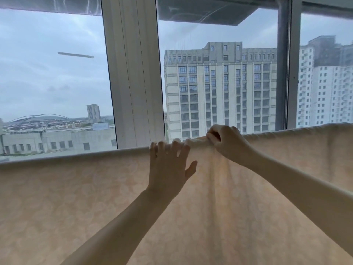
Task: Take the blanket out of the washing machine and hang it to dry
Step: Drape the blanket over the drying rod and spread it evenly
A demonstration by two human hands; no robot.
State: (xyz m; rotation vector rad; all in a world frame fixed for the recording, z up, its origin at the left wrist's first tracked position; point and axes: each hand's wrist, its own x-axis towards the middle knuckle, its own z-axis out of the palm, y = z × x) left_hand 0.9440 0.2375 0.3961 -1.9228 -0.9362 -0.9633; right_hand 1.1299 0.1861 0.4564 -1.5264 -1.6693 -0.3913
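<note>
The blanket (pixel 86 197) hung draped below the window post (pixel 133 83), probably over a rail hidden by cloth; both hands were at its top fold to smooth the bunching; my left hand (pixel 168 165), just right of the post, lay wide, fingers splayed on the fold; my right hand (pixel 223 138), further right, pinched gathered cloth.

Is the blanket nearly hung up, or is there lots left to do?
Nearly done. The pale peach patterned blanket already hangs spread before the white-framed window. In hand: the right hand pinches a bunched fold at its top edge; the left hand rests open beside it. Left: probably smoothing that bunch flat.
</note>
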